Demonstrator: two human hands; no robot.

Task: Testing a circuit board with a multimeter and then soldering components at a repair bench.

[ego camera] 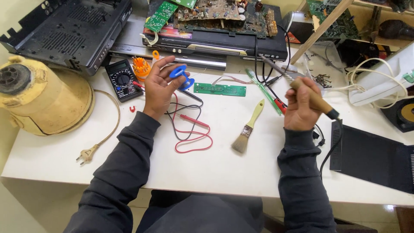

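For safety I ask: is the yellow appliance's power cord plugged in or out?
Out. Its plug lies loose on the white table, prongs bare, left of the left hand.

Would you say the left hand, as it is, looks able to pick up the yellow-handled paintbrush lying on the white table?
Probably not: the left hand already holds a blue solder spool, though nothing covers the yellow-handled paintbrush.

On the table (pixel 224 159), the circuit board strip (pixel 220 89) lies behind the brush (pixel 247 128). The multimeter (pixel 123 80) sits left of the strip, its test leads (pixel 192 129) trailing between them. The player unit (pixel 215 41) stands behind the strip; the panel (pixel 371 155) lies at right.
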